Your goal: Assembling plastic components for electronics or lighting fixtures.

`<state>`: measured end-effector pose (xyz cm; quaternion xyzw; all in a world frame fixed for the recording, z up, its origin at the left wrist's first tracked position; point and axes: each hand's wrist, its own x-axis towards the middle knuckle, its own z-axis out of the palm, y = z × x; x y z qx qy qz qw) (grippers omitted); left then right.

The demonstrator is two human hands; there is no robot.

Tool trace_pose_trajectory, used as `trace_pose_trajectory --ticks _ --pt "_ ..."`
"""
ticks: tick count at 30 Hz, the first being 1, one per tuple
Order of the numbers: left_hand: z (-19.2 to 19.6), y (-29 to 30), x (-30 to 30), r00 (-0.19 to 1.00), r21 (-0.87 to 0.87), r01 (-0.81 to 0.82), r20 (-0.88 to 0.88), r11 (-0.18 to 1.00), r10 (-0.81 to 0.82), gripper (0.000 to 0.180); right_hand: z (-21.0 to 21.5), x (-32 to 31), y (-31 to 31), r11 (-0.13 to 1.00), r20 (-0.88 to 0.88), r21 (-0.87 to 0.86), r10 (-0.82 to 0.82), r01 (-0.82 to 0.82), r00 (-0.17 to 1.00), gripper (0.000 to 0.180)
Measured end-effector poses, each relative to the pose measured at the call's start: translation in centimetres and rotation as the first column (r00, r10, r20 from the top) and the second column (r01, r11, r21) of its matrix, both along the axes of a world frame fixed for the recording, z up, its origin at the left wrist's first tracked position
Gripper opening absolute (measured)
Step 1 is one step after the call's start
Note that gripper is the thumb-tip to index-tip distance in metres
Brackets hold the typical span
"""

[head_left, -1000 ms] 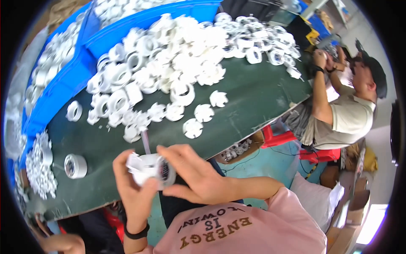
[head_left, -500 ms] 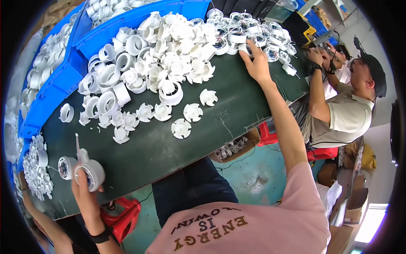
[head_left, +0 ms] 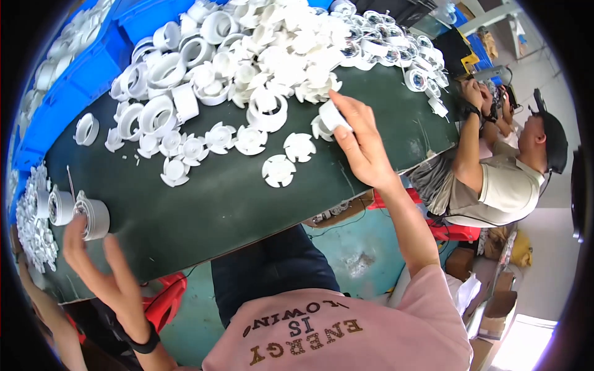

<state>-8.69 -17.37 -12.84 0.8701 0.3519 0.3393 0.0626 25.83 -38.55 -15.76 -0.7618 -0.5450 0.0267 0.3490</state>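
Observation:
My right hand [head_left: 365, 145] grips a small white round part [head_left: 334, 116] between thumb and fingers, above the green table beside the loose finned discs. Its far side is hidden. My left hand [head_left: 102, 269], slightly blurred, has its fingers apart at the near side of a white round housing [head_left: 96, 219], which stands on the table at the left. A fingertip overlaps the housing's edge; whether it touches I cannot tell. A second white round housing [head_left: 60, 207] stands just left of it. White finned discs [head_left: 278, 170] lie flat between my hands.
Beyond lies a heap of white finned pieces [head_left: 278, 49] and white rings [head_left: 166, 69], in front of blue bins [head_left: 86, 80]. Clear-faced round parts [head_left: 416, 79] cluster at the far right. Small white pieces [head_left: 34, 216] pile at the left edge. A co-worker [head_left: 501, 167] sits at the right.
My left hand has let go of the white housing, now standing on the table at the left. My right hand has come nearer from the round-part cluster, with one white round part in its grip.

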Motion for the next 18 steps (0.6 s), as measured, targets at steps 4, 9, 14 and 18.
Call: trace_pose_trajectory --ticks 4,9,14,18 --pt "0.4 -3.1 1.2 0.982 -0.299 0.188 0.059 0.936 -0.179 0.035 0.0 -0.2 0.5 0.999 0.052 -0.042 -0.032 0.034 0.998 0.043" --pt "-0.3 -3.6 2.0 0.962 -0.417 0.273 0.106 0.867 -0.253 0.035 -0.6 -0.3 0.8 0.998 0.033 -0.026 -0.055 0.056 0.998 0.042" --pt "0.3 -4.8 2.6 0.909 -0.436 0.416 0.194 0.798 -0.368 0.039 0.7 -0.9 1.6 0.99 0.425 -0.129 0.001 0.06 0.905 0.049" --pt "0.3 -7.3 6.8 0.759 -0.464 0.651 0.405 0.601 -0.51 0.04 0.7 0.0 1.6 0.985 0.382 -0.171 0.032 0.037 0.924 0.054"
